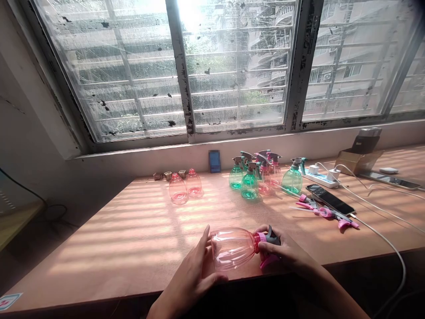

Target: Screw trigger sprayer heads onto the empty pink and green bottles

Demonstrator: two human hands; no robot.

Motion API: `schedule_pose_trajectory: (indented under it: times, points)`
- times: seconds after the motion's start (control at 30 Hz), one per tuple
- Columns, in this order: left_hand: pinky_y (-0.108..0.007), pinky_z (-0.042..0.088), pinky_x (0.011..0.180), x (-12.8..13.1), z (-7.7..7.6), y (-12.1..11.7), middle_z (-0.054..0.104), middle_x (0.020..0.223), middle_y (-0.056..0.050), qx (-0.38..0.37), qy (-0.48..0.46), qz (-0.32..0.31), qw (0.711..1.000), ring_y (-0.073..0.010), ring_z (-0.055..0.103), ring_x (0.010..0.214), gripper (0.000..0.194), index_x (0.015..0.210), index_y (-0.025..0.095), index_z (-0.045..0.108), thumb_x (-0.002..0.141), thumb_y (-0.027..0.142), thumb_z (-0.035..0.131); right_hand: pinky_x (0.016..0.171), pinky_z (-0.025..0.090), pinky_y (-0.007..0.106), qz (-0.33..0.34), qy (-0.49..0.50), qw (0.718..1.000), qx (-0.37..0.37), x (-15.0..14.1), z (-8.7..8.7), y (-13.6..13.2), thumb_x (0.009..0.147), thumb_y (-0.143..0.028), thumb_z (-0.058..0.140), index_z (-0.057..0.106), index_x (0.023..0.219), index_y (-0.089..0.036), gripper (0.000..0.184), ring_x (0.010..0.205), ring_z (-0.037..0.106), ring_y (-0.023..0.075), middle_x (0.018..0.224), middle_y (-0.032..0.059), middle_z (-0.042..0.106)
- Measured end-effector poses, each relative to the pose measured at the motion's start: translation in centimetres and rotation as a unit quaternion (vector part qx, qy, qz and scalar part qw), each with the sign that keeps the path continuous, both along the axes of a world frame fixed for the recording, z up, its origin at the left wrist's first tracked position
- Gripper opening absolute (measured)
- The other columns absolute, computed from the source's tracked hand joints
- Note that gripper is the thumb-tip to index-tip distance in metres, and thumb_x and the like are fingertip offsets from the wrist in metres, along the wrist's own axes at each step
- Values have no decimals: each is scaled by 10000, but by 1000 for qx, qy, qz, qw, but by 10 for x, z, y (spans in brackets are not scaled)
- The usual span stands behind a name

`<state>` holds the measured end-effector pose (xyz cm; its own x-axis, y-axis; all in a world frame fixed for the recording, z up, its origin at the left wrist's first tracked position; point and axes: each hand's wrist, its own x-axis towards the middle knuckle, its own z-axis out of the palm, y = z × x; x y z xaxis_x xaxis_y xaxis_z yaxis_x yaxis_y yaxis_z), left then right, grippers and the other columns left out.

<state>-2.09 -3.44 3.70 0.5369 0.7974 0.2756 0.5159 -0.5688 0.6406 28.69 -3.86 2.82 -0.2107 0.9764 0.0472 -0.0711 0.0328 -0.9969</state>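
A clear pink spray bottle [232, 249] lies sideways between my hands, just over the table's front edge. My right hand [277, 243] is closed around its neck, where the pink collar and the dark grey and pink spray head [272, 237] sit. My left hand [195, 266] cups the bottle's base, with the thumb stretched along the lower side and some fingers hidden behind the plastic. Farther back on the left stand two pink bottles [178, 189] without spray heads. Several loose pink and grey spray heads [323, 212] lie to the right.
Several green and pink spray bottles [249, 186] with heads stand near the window wall. A phone [330, 199], a power strip [320, 178], white cables and a cardboard box [353, 160] occupy the right side. A small blue box [214, 161] leans against the wall.
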Motion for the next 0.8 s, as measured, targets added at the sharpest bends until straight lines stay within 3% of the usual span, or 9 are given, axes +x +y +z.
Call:
schedule_pose_trajectory:
  times: [0.13, 0.37, 0.53, 0.7, 0.8]
  points:
    - [-532, 342, 1202, -2, 0, 2, 368, 1638, -104, -9, 14, 4, 1000, -342, 382, 1480, 979, 1614, 351, 99, 876, 260, 735, 648, 509, 319, -6, -6, 1000, 3, 0, -1, 1, 733, -515, 847, 650, 1002, -166, 483, 658, 689, 212, 726, 31, 759]
    - [-433, 455, 1133, 2, -4, 4, 409, 1617, -89, -18, -33, -28, 999, -262, 550, 1366, 914, 1607, 393, -3, 955, 215, 611, 645, 527, 340, -3, -8, 1000, -5, -1, 1, 0, 729, -545, 835, 645, 1014, -182, 498, 656, 695, 227, 733, 28, 758]
    - [-511, 391, 1172, 0, -2, 1, 397, 1623, -97, 0, -5, -8, 1000, -312, 475, 1425, 1058, 1603, 393, -55, 896, 258, 720, 650, 518, 330, -6, -12, 1000, 3, 0, 1, 0, 729, -536, 841, 656, 1002, -181, 484, 659, 686, 221, 729, 26, 756]
    - [-510, 365, 1193, -1, -1, 2, 377, 1635, -96, -1, 8, 2, 1000, -331, 406, 1470, 959, 1611, 367, 90, 895, 291, 724, 653, 508, 327, -4, -13, 1000, 2, 1, 0, 1, 743, -527, 834, 653, 1012, -177, 477, 662, 684, 218, 730, 27, 754]
    - [-456, 407, 1172, 0, -3, 4, 331, 1657, -91, -12, -15, -19, 1000, -300, 458, 1442, 929, 1610, 379, 32, 939, 283, 668, 654, 503, 328, 0, -11, 1000, 2, 1, -1, 1, 752, -511, 832, 646, 1023, -175, 470, 665, 679, 215, 743, 29, 755]
